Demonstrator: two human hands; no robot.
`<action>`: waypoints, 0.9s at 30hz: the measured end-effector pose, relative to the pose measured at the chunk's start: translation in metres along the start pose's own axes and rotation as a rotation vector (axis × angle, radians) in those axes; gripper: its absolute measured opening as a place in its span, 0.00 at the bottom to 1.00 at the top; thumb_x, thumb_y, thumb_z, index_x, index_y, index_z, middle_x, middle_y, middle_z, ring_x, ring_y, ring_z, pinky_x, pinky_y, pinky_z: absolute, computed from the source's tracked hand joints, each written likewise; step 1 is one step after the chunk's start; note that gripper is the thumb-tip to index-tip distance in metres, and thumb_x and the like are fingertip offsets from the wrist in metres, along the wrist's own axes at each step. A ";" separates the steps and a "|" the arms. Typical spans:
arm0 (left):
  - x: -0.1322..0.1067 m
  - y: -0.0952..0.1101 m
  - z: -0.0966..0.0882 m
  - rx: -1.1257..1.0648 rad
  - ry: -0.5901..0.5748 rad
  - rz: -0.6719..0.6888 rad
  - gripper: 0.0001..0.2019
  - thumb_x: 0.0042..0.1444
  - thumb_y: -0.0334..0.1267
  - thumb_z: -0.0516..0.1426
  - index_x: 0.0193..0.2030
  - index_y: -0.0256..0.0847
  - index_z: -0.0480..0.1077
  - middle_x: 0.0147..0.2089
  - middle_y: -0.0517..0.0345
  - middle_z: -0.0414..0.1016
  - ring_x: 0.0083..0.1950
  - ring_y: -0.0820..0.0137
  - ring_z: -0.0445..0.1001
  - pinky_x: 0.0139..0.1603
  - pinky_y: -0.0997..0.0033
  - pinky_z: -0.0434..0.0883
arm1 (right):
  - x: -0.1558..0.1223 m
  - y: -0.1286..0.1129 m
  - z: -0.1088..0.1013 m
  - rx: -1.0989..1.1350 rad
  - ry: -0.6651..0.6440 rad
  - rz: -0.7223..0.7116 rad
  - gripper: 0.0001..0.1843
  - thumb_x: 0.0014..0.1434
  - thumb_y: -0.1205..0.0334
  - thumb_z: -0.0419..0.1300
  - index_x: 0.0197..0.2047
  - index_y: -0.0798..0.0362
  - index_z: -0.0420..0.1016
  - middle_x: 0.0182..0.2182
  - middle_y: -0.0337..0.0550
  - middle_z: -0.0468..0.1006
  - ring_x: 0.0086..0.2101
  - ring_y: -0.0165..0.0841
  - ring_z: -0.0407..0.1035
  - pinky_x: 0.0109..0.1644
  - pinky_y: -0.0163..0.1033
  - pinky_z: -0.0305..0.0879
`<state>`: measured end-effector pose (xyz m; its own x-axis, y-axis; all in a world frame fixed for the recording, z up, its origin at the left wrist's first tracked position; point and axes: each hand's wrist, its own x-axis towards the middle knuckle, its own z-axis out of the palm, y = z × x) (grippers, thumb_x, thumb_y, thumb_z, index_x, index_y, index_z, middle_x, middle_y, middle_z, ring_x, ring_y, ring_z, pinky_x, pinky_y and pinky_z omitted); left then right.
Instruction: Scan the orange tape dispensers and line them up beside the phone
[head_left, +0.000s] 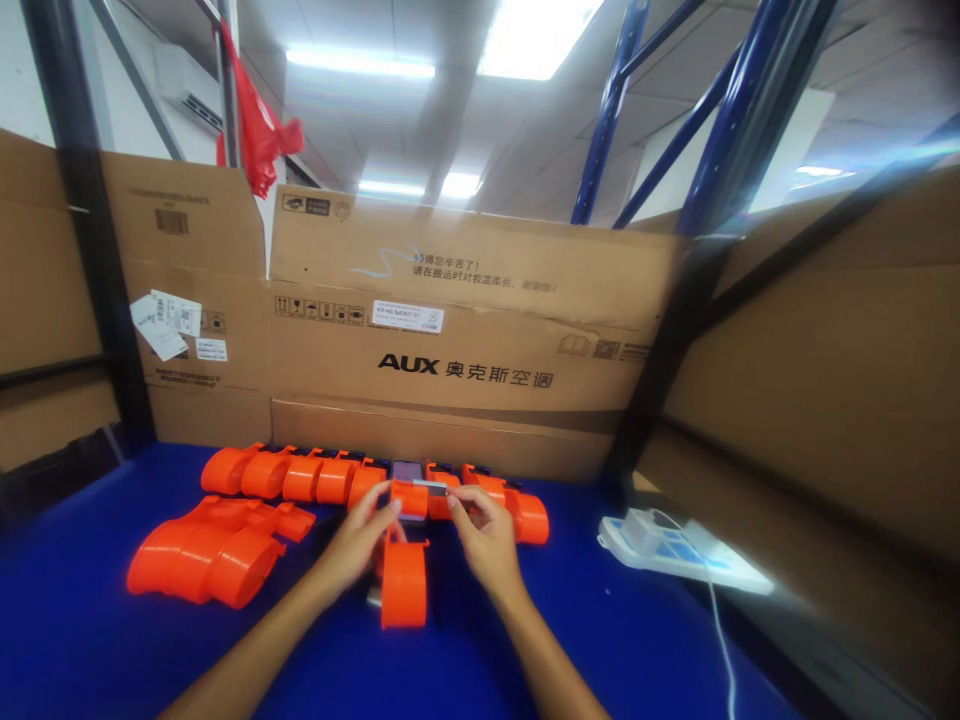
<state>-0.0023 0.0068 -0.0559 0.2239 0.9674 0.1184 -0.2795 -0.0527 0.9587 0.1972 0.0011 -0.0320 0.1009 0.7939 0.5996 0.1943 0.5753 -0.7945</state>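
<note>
My left hand (361, 540) is closed on an orange plastic ring-shaped part (410, 500) at the middle of the table. Fingers of my right hand (486, 535) pinch the right end of a thin grey-and-white strip (430, 486), which lies along the top of that part. What the strip is I cannot make out. Just below the hands stands another orange ring-shaped part (404, 588), near my left fingers. A phone-like dark rectangle (407, 470) shows behind the held part, partly covered.
Several orange parts (301, 478) line the back of the blue table (600, 660); more (214, 555) are bunched at left. A white power strip (686, 555) with a plugged-in charger and cable (716, 610) lies at right. Cardboard walls (465, 345) and a rack post (660, 390) bound the table.
</note>
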 end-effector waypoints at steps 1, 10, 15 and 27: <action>0.000 -0.001 -0.001 0.000 -0.002 0.000 0.38 0.54 0.57 0.62 0.66 0.40 0.58 0.28 0.59 0.78 0.21 0.72 0.71 0.24 0.75 0.63 | 0.000 0.002 0.000 0.003 -0.011 -0.001 0.13 0.59 0.49 0.64 0.37 0.51 0.80 0.36 0.46 0.80 0.38 0.40 0.74 0.41 0.42 0.71; -0.002 0.001 -0.003 0.114 -0.050 0.017 0.39 0.58 0.58 0.58 0.70 0.38 0.54 0.30 0.56 0.80 0.19 0.75 0.67 0.19 0.77 0.59 | -0.003 0.008 0.002 -0.011 -0.104 -0.036 0.13 0.62 0.51 0.63 0.39 0.52 0.80 0.37 0.47 0.79 0.35 0.37 0.74 0.33 0.37 0.70; -0.004 0.002 -0.003 0.146 -0.080 0.010 0.40 0.59 0.58 0.57 0.72 0.37 0.53 0.30 0.56 0.80 0.16 0.77 0.63 0.17 0.78 0.56 | -0.006 0.005 0.003 -0.057 -0.137 -0.077 0.12 0.63 0.52 0.62 0.40 0.51 0.82 0.38 0.48 0.80 0.39 0.39 0.75 0.38 0.40 0.73; -0.006 0.009 0.004 0.063 -0.014 -0.015 0.38 0.55 0.57 0.61 0.67 0.36 0.61 0.26 0.58 0.78 0.15 0.77 0.62 0.16 0.78 0.55 | -0.006 0.002 0.003 -0.091 -0.194 -0.063 0.14 0.64 0.52 0.61 0.45 0.50 0.82 0.42 0.49 0.81 0.41 0.40 0.76 0.43 0.43 0.73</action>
<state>-0.0022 -0.0009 -0.0469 0.2412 0.9646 0.1069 -0.2167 -0.0538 0.9747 0.1939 -0.0020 -0.0373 -0.1018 0.7848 0.6114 0.2823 0.6121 -0.7387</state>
